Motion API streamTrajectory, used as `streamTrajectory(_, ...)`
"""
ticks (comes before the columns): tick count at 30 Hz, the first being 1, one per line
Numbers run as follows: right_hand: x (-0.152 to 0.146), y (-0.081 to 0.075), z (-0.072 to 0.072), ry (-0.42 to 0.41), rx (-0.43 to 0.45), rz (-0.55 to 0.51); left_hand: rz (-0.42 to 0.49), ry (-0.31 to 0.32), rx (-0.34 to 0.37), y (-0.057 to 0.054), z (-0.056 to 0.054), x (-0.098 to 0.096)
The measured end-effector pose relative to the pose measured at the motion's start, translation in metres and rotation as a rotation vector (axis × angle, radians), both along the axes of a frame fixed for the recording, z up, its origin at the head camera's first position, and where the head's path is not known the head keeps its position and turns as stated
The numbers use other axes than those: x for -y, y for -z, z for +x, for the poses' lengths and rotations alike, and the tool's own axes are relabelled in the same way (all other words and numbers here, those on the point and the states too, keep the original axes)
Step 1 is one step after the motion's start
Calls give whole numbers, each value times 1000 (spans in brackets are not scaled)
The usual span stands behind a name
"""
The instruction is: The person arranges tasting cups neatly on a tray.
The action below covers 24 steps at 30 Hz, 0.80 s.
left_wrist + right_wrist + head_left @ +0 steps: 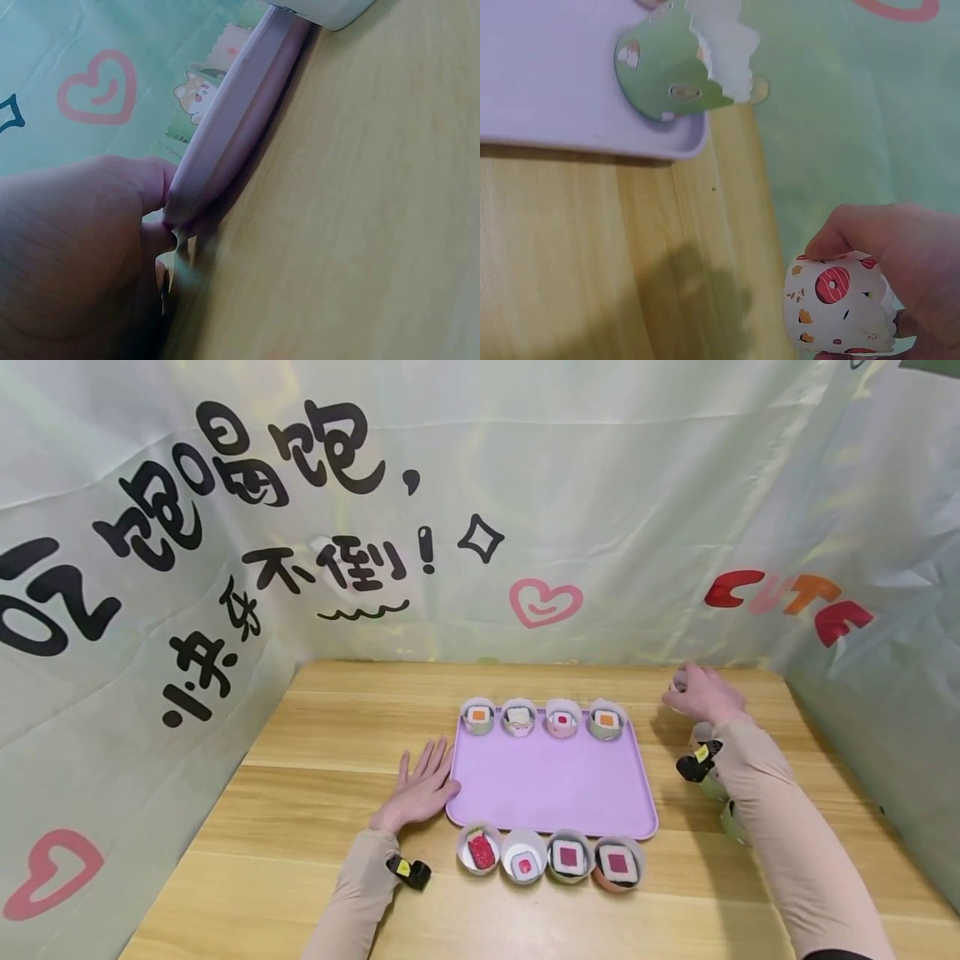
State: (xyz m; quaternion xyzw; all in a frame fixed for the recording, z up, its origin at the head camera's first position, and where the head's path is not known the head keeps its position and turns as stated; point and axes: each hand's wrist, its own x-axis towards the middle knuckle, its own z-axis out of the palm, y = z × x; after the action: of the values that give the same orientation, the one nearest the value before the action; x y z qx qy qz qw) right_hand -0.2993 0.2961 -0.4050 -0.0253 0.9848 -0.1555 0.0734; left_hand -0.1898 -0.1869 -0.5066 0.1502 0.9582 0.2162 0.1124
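Note:
At the back right of the table my right hand (708, 693) grips a white paper baking cup (836, 304) printed with red doughnuts. Thumb and fingers are on opposite sides of it, and its inside is hidden in the right wrist view. My left hand (416, 789) lies with straight, spread fingers beside a lilac tray (551, 777), its thumb touching the left rim. A row of cups with toy sushi pieces lines the tray's back, among them a green cup (606, 720) at the right end and a pink cup (563, 718).
In front of the tray stand several more filled cups, including one with a red-topped piece (481, 852) and an orange cup (619, 864). Further cups, such as a green one (735, 822), stand partly hidden beside my right forearm. A printed cloth (637, 527) encloses the table's back and sides.

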Motion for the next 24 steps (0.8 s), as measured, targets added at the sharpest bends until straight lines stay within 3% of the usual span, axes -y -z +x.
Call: streamTrajectory(24,48,-24,9,-28,-127,-56,3,-2,-13,1,0,0)
